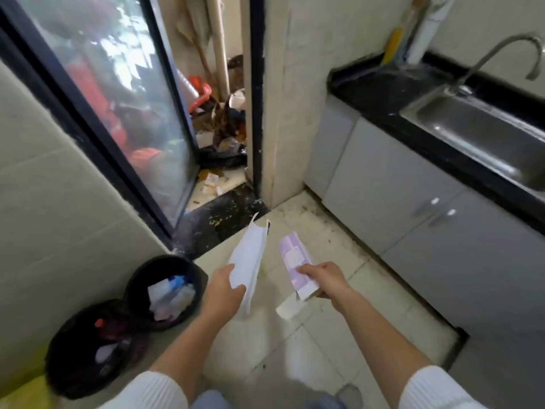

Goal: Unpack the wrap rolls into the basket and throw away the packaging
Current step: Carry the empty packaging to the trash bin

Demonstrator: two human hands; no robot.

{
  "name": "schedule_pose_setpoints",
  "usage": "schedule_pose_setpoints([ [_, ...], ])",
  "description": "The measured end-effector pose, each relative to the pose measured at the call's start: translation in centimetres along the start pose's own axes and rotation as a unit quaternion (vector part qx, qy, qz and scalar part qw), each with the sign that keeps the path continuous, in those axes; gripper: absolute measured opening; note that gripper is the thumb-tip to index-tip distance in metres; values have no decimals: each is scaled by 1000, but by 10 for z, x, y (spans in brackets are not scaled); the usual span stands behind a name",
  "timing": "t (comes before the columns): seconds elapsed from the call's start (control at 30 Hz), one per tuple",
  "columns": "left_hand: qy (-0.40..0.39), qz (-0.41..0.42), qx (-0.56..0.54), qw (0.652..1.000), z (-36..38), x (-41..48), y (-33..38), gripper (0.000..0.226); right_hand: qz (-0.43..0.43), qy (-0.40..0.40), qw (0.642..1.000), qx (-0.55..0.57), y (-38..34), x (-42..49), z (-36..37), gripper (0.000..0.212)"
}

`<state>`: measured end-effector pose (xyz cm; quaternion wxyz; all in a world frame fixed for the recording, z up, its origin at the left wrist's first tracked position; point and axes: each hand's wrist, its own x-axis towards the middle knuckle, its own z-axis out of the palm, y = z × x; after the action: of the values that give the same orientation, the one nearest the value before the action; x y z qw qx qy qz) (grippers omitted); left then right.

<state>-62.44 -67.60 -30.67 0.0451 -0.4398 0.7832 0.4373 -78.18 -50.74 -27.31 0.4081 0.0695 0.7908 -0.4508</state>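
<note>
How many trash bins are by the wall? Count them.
2: one bin holding paper scraps beside the left hand, another bin nearer the camera. More may sit outside the frame.

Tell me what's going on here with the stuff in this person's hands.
A person stands on a kitchen floor holding empty packaging. The left hand grips a flattened white carton; the right hand grips a purple and white box. Two black bins with rubbish sit to the left by the wall. Nothing has been dropped in yet.
</note>
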Motion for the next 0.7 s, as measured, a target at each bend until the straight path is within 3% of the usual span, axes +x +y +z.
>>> schedule_pose_setpoints([
  [0.2, -8, -133, -7, 991, -102, 21, -143, 58, 34, -75, 995, -63, -5, 24, 196, 20],
  [0.4, -3, -258, -99, 961, -97, 57, -248, 50, 35, -84, 982, -166, 23, 75, 321, 19],
  [0.53, 16, -284, -126, 950, -72, 104, -307, 57, 35, -100, 970, -217, 59, 130, 376, 31],
  [0.7, 11, -238, -149, 960, -44, 163, -363, 67, 11, -118, 964, -239, 96, 196, 426, 29],
])
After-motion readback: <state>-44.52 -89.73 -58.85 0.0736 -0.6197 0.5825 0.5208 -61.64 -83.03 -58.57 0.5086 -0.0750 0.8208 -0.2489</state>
